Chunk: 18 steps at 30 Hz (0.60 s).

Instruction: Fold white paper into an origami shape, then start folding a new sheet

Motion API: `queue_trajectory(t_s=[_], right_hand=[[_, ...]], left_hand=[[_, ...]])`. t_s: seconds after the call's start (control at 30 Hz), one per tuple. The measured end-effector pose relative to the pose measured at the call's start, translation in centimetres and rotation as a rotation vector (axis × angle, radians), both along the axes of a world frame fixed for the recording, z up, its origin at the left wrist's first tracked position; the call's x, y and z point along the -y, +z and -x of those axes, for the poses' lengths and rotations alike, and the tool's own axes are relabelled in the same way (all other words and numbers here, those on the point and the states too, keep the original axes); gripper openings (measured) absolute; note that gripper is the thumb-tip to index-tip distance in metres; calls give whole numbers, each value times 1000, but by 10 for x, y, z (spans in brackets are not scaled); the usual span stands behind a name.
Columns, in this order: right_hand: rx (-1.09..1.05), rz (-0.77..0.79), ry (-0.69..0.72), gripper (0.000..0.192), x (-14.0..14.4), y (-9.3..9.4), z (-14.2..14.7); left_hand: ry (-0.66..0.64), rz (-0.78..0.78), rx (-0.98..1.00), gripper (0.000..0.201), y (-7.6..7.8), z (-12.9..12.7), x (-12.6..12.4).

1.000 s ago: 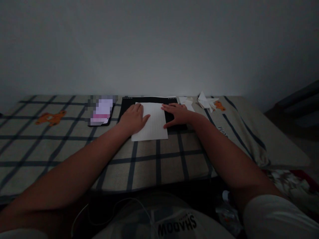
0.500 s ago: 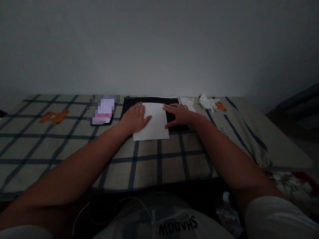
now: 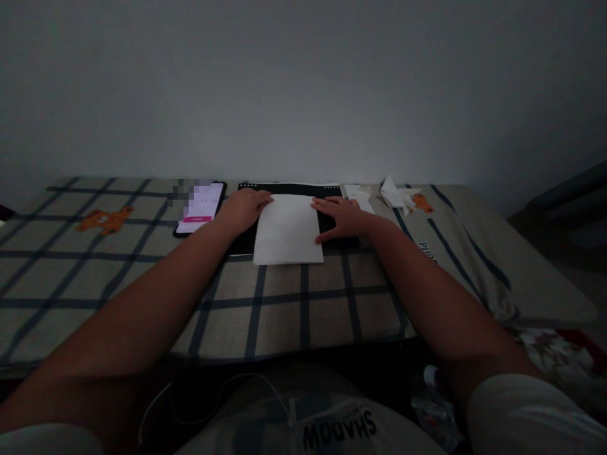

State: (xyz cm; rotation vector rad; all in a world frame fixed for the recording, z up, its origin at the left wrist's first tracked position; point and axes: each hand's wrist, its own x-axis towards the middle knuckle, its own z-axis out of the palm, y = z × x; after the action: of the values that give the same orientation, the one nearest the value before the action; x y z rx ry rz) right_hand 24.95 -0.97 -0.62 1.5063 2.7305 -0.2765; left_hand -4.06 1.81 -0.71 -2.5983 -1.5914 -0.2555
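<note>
A white lined sheet of paper lies on a black pad with punched holes, and its near end reaches past the pad onto the tablecloth. My left hand is at the sheet's far left corner, fingers drawn together on it in a pinch. Spread fingers of my right hand rest along the sheet's right edge, with the thumb apart and lower down. The palm of that hand is over the black pad.
A phone with a lit screen lies left of the pad. To the right are a folded white paper shape and flat paper pieces. A checked cloth covers the table against the wall. Below right stands a plastic bottle.
My left hand has slid from lying flat on the sheet's left side up to its far left corner, and its fingers have closed there. My right hand stays put.
</note>
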Motion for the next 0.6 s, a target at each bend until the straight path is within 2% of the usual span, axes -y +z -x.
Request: queue_trajectory(t_s=[0.13, 0.27, 0.47, 0.6], right_hand=[[-3, 0, 8, 106, 0, -1, 0], [1, 4, 2, 106, 0, -1, 0], [1, -13, 18, 107, -2, -3, -1], [-3, -19, 16, 106, -2, -4, -1]], left_hand=[[42, -24, -5, 46, 0, -1, 0], [39, 27, -46, 49, -1, 2, 2], [-89, 144, -112, 53, -4, 12, 9], [-139, 199, -112, 57, 0, 17, 13]])
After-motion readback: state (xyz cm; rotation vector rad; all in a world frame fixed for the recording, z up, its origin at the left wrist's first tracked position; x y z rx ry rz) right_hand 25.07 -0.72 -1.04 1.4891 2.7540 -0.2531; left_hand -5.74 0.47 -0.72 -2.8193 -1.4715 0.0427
